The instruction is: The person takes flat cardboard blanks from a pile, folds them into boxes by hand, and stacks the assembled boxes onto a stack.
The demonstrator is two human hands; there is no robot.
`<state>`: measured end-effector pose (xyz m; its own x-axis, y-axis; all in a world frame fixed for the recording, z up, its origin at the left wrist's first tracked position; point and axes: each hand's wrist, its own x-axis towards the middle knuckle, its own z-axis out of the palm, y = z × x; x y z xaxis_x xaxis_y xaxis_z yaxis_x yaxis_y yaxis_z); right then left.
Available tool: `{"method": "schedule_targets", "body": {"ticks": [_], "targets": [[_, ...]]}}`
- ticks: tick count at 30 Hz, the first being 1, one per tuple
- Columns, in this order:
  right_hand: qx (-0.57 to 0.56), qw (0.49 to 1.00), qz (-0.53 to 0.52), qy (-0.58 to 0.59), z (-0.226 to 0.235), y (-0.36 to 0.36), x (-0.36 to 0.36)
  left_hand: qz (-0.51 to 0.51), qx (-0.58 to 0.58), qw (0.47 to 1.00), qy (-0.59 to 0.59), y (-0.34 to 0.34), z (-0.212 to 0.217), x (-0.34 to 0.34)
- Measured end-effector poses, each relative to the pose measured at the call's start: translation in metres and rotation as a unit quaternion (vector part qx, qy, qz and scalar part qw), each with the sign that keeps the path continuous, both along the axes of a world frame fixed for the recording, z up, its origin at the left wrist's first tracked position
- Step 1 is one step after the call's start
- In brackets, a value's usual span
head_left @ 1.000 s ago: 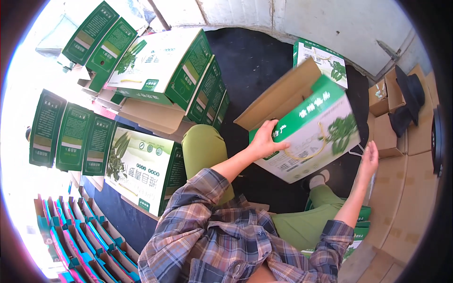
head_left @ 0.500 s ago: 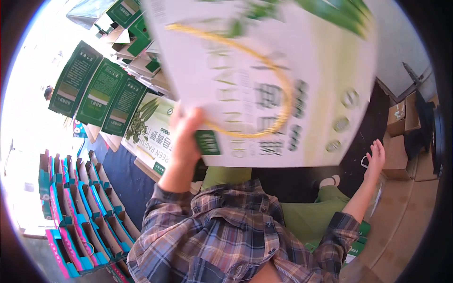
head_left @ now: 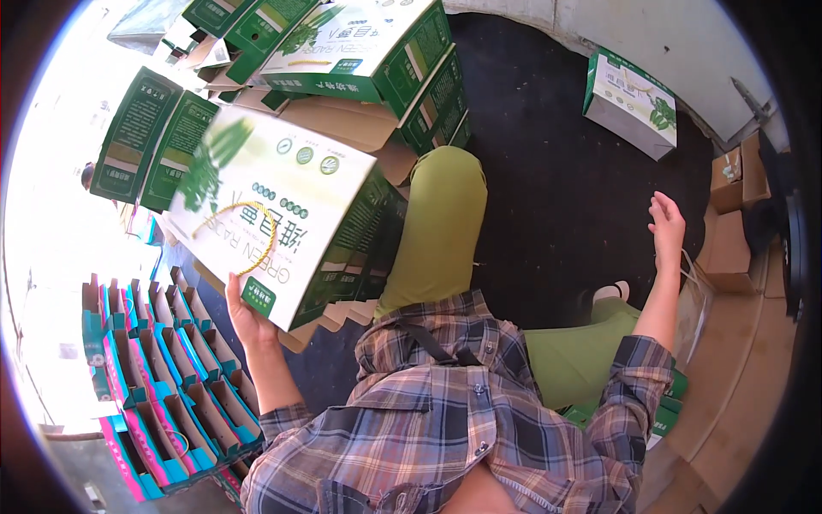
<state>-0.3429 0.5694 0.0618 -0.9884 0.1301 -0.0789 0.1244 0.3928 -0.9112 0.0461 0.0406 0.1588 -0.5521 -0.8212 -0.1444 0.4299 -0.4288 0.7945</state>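
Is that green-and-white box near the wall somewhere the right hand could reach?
Probably yes, maybe with a lean: only black floor covering shows between the right hand and that box.

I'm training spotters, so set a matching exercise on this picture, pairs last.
1. Person's bare left hand
2. Person's bare right hand
3. Lone white-and-green cardboard box
4. Blue-and-pink cardboard trays

A. in rows at lower left
B. gripping the edge of a white-and-green cardboard carton
C. on black floor sheeting, near the pale wall
D. raised, clear of the carton

Pairs: 1-B, 2-D, 3-C, 4-A
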Motion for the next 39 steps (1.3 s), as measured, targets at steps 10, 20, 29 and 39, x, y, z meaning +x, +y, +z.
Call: {"method": "schedule_targets", "body": {"ticks": [10, 20, 29, 39], "targets": [[0.072, 0.992, 0.093, 0.036, -0.012, -0.017, 0.007, 0.01, 0.004, 1.0, 0.011, -0.027, -0.029, -0.005], [0.099, 0.974, 0.176, 0.103, -0.029, -0.053, 0.011, 0.033, -0.004, 0.999, -0.008, -0.03, -0.027, -0.017], [-0.023, 0.898, 0.339, 0.281, 0.072, -0.231, 0.065, 0.193, -0.174, 0.926, -0.274, -0.07, -0.051, 0.041], [-0.006, 0.802, 0.445, 0.397, 0.095, -0.401, 0.107, 0.064, 0.08, 0.982, -0.157, -0.105, -0.155, 0.089]]}}
